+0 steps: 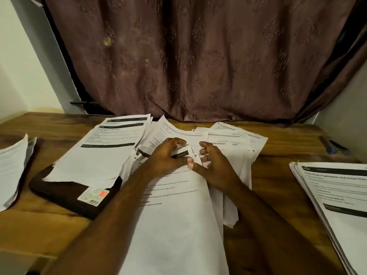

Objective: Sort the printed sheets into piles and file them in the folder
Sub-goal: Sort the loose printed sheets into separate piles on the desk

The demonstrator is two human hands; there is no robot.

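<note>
Working the unsorted heap of printed sheets point(178, 195) right of the black folder point(65, 193), both hands separate one page: left hand point(166, 157) and right hand point(214, 167) pinch its top edge, evidently to read it. Sorted piles flank them on the counter point(39, 225).

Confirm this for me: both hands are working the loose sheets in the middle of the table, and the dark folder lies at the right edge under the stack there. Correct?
Not quite. The head view shows the dark folder left of centre, under the left-centre pile. The right stack lies on bare table. Left hand and right hand are indeed on the middle sheets.
</note>
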